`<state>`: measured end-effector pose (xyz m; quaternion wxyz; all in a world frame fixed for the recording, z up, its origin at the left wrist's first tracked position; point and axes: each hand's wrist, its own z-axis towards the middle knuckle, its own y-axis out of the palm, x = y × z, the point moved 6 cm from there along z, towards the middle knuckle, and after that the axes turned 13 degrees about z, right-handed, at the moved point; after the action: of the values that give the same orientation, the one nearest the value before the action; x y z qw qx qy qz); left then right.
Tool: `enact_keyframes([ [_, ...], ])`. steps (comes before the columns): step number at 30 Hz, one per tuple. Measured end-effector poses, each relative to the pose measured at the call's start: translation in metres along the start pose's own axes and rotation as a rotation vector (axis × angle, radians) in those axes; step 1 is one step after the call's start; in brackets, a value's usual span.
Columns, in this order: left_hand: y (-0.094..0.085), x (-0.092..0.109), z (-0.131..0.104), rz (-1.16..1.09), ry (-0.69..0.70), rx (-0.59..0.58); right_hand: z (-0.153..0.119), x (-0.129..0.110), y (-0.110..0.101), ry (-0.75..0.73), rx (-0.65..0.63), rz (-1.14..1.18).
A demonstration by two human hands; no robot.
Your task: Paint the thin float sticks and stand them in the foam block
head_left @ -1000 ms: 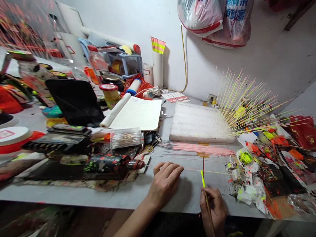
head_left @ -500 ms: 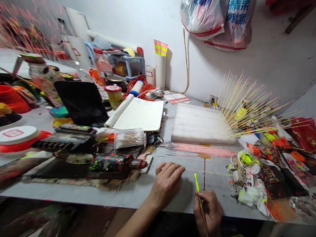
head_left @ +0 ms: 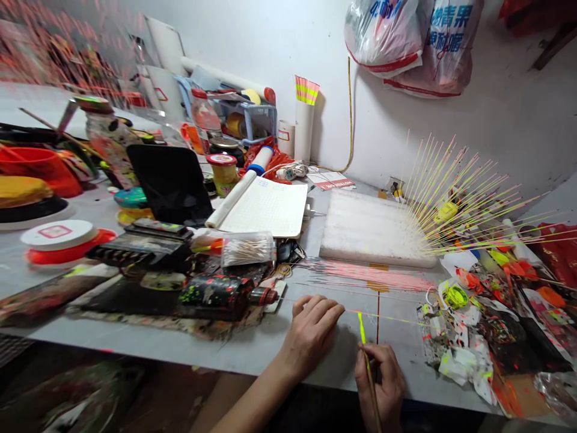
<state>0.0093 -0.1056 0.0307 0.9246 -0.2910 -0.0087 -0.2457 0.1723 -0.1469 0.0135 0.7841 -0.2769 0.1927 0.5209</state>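
Observation:
My right hand (head_left: 382,385) grips a slim paintbrush (head_left: 370,385) whose tip is coated in fluorescent yellow paint. The brush tip meets a thin pink and yellow stick (head_left: 392,317), which lies crosswise just above the table. My left hand (head_left: 313,331) rests on the table with its curled fingers over this stick, to the left of the brush. On the far side of that hand, the stick runs toward the red-brown end of a paint-spattered black cylinder (head_left: 216,294). The left fingertips are partly hidden.
A bundle of pink-tipped sticks (head_left: 374,276) lies beyond my hands. Behind it, a white foam block (head_left: 360,225) holds many upright painted sticks (head_left: 464,186). Paint-smeared scraps (head_left: 464,361) are heaped at right. A cotton swab box (head_left: 247,248) and an open notebook (head_left: 270,204) lie left.
The brush tip has moved up to the thin stick, having been just below it. My left hand keeps its place on the stick. The whole view has shifted slightly.

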Motion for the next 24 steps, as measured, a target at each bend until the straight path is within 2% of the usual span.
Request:
enact_keyframes([
  [4,-0.001,0.0,0.0,-0.001,0.003,0.002,-0.005,0.005,-0.004,0.002,-0.007,-0.009],
  [9,-0.001,0.001,0.0,0.003,0.007,-0.006,-0.017,0.012,-0.005,0.082,0.019,0.029],
  [15,-0.003,-0.001,0.0,0.028,-0.012,0.02,-0.018,0.002,0.011,0.018,-0.018,0.118],
  [24,-0.006,-0.004,-0.002,0.019,-0.068,0.025,0.0,-0.009,0.024,-0.064,-0.06,0.067],
])
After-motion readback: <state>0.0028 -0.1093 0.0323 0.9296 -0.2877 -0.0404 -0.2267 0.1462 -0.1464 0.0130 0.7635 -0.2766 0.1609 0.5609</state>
